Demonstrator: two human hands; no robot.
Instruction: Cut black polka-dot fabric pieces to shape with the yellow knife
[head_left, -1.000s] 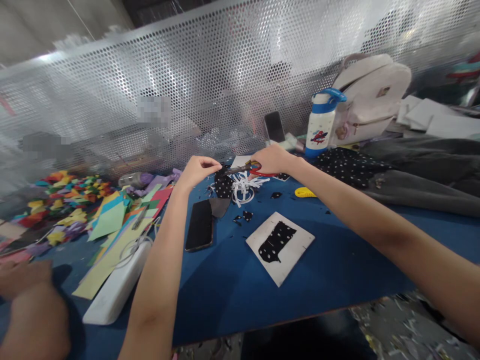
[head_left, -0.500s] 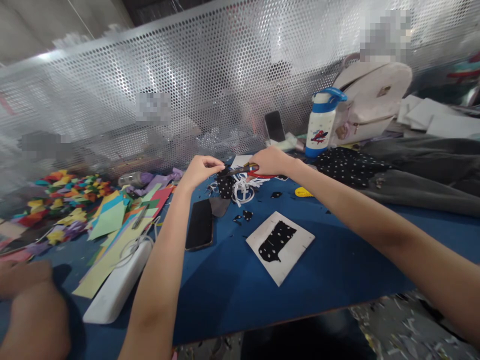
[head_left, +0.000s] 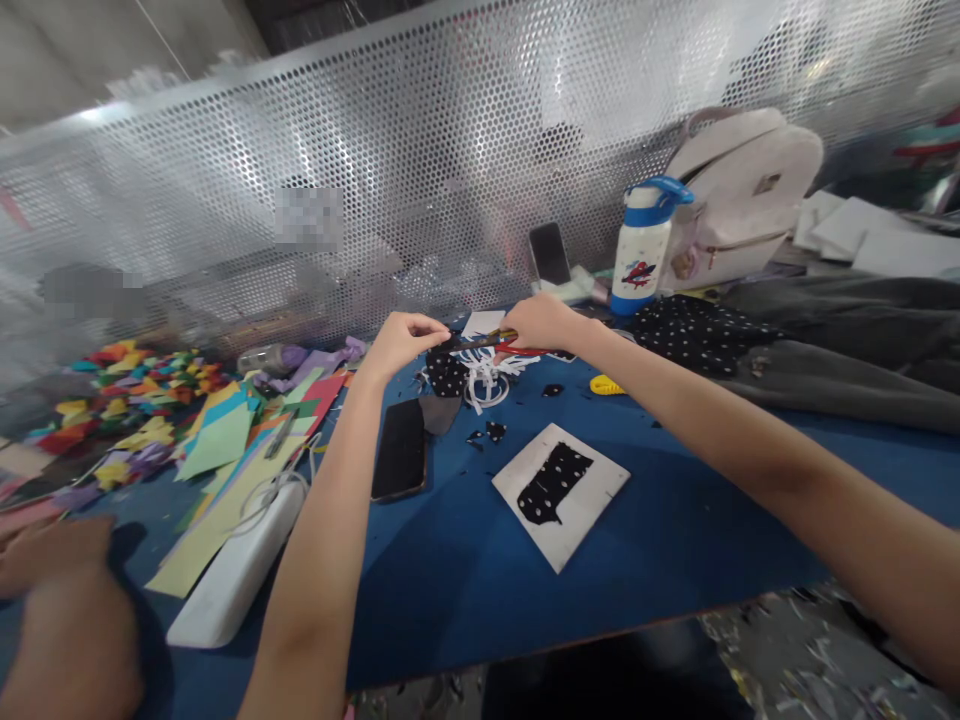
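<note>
My left hand (head_left: 405,342) pinches the edge of a black polka-dot piece of fabric (head_left: 448,374), which hangs down below the fingertips. Red-handled scissors (head_left: 517,349) are gripped in my right hand (head_left: 546,323), their blades pointing left to the top of that fabric, close to my left fingers. Beneath the blades lies a tangle of white strips (head_left: 491,375). Nearer to me, a cut black polka-dot piece (head_left: 553,482) rests flat on a white square board (head_left: 517,468). Small dark scraps (head_left: 495,431) are scattered between the board and the hands.
A black phone (head_left: 400,450) and a white power strip (head_left: 236,570) lie left of the board. Coloured paper (head_left: 225,440) and another person's hand (head_left: 64,555) are further left. A water bottle (head_left: 640,250), a backpack (head_left: 750,200) and dark cloth (head_left: 825,330) occupy the right rear.
The scissors' blades look closer together than before, and the hanging fabric has shifted slightly left. Both of my hands stay in nearly the same place.
</note>
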